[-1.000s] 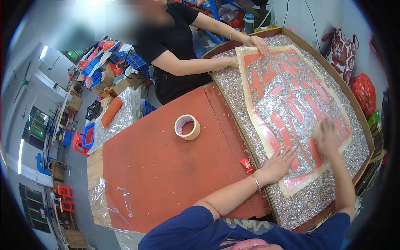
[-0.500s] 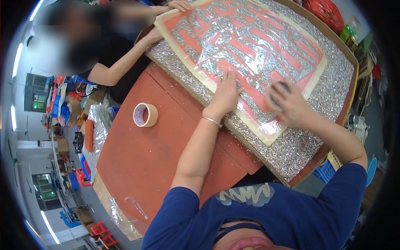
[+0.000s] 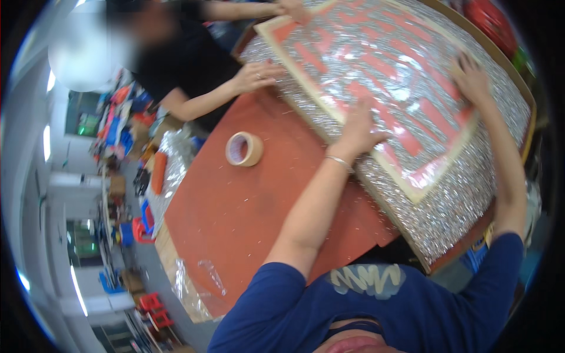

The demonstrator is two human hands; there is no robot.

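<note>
"Right, what fills your view, biggest first?"

"I get a brown-red tabletop (image 3: 259, 206) on the left and a glittering bed (image 3: 459, 194) of silvery granules on the right. On that bed lies the clear sheet (image 3: 382, 70), pink-patterned, bordered in cream."

"How does it run?"

"Slantwise. I read its long axis from upper left, by the co-worker (image 3: 188, 70), to lower right. Its near short end points lower right, between my 2 forearms."

"And your grip?"

"I have the sheet between my 2 hands, across that axis. My left hand (image 3: 360, 128) is over its left long border, fingers out straight, with nothing grasped that I can see. My right hand (image 3: 472, 81) is at the opposite long border, blurred; I can't tell how far it's open or whether it covers something."

"Which is closer to the bottom corner?"

"My left. From it, the sheet spreads right and upward; from my right, it lies to the left."

"Anything smaller?"

"Just 1 roll of tape (image 3: 254, 149) on the tabletop, left of my left hand and well apart from the sheet."
</note>
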